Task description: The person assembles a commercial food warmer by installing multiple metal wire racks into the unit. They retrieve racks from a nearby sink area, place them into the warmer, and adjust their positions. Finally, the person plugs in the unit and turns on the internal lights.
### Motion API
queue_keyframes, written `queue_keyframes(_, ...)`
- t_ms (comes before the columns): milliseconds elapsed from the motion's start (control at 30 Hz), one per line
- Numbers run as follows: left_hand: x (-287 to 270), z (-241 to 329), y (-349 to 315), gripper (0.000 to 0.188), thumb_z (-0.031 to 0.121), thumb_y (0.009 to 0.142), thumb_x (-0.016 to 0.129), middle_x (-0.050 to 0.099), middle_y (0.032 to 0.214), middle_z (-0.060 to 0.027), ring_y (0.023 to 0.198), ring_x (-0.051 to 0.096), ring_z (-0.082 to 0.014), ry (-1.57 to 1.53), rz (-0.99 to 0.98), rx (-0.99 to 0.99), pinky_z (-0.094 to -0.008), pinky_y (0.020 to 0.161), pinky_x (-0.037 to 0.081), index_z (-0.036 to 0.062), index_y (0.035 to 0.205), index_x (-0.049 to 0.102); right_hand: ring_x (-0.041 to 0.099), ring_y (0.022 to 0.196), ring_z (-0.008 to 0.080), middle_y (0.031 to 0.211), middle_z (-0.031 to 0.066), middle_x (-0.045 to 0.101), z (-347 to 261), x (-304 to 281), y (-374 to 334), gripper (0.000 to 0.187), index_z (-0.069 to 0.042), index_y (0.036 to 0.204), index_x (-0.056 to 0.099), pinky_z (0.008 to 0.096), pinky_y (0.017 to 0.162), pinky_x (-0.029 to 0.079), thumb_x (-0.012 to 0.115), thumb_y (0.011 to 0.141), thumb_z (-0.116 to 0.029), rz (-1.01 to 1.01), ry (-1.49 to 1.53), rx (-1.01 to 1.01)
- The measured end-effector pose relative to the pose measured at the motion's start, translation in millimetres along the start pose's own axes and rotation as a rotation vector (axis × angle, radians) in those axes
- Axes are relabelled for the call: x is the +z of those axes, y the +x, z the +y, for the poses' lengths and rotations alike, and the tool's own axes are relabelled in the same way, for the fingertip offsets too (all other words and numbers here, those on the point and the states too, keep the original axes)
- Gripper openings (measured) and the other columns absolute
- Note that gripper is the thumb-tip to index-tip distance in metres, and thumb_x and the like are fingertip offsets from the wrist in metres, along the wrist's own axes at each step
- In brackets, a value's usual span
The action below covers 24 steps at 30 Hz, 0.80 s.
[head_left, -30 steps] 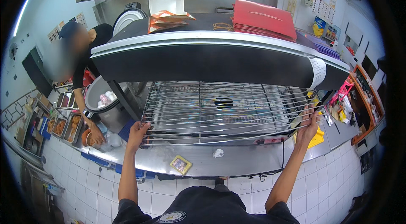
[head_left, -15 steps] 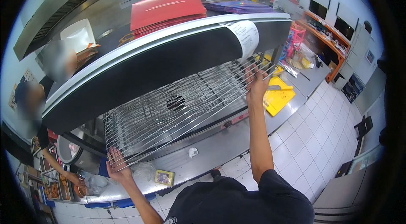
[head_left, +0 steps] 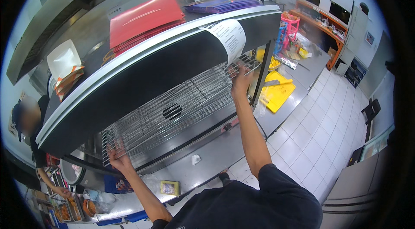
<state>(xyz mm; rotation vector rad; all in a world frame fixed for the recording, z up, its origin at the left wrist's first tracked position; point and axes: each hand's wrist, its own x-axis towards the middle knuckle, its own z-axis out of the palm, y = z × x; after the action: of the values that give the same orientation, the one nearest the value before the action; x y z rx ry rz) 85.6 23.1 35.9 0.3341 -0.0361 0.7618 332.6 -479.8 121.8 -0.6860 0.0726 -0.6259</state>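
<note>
A wide metal wire rack (head_left: 190,92) lies tilted within the open front of a steel cabinet, partly under its black upper panel (head_left: 142,67). At the rack's near left corner, my left hand (head_left: 119,158) grips it with the fingers among the wires. My right hand (head_left: 240,83) holds the right end, its fingers curled over the bars just below a hanging paper slip (head_left: 231,39). Beneath the rack shows the cabinet's steel floor (head_left: 173,136). The rack's far edge is hidden behind the black panel.
Red folders (head_left: 145,23) and purple folders (head_left: 222,5) lie on the cabinet top. Right of it, a knife (head_left: 276,83) rests on a yellow cutting board (head_left: 279,96). A crumpled white scrap (head_left: 196,159) sits on the counter. At far left, a co-worker's hand (head_left: 63,192) is near food trays (head_left: 74,207).
The rack has moved farther into the cabinet, with both my hands still on it. My view has shifted. The co-worker's arm has drawn back toward the left.
</note>
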Motion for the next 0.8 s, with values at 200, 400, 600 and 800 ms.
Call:
queue_keyframes(200, 24, -10, 19, 0.077, -0.007, 0.075, 0.052, 0.029, 0.150, -0.0114, 0.143, 0.024, -0.0394, 0.141, -0.029, 0.152, -0.0620, 0.117, 0.025, 0.0044, 0.146, 0.024, 0.068, 0.088, 0.0314, 0.103, 0.0153, 0.058, 11, -17, 6, 0.023, -0.003, 0.111, 0.042, 0.0358, 0.067, 0.058, 0.037, 0.105, -0.024, -0.185, -0.233, 0.262)
queue_keyframes(400, 22, 0, 56, 0.057, -0.009, 0.072, 0.052, 0.045, 0.138, -0.0247, 0.133, 0.040, -0.0381, 0.061, -0.036, 0.016, -0.0549, 0.113, 0.035, -0.0028, 0.129, 0.049, 0.065, 0.099, 0.0358, 0.111, 0.0166, 0.058, 16, -15, -2, 0.027, -0.002, 0.115, 0.045, 0.0411, 0.073, 0.057, 0.045, 0.103, -0.027, -0.204, -0.023, 0.344)
queue_keyframes(600, 2, 1, 57, 0.043, -0.001, 0.069, 0.059, 0.056, 0.117, -0.0188, 0.119, 0.050, -0.0409, 0.278, 0.110, 0.034, -0.0572, 0.109, 0.036, 0.0007, 0.112, 0.054, 0.061, 0.107, 0.0365, 0.128, 0.0194, 0.052, 44, 19, -98, 0.045, -0.004, 0.128, 0.040, 0.0464, 0.086, 0.056, 0.061, 0.094, -0.025, -0.502, 0.158, 0.740)
queue_keyframes(800, 42, -15, 29, 0.078, -0.014, 0.067, 0.050, 0.024, 0.149, -0.0133, 0.133, 0.038, -0.0388, 0.134, 0.032, 0.130, -0.0591, 0.112, 0.035, 0.0063, 0.140, 0.028, 0.056, 0.115, 0.0459, 0.127, 0.0181, 0.052, 102, 87, -216, 0.053, -0.008, 0.132, 0.037, 0.0556, 0.094, 0.053, 0.063, 0.087, -0.014, -0.683, 0.293, 1.043)
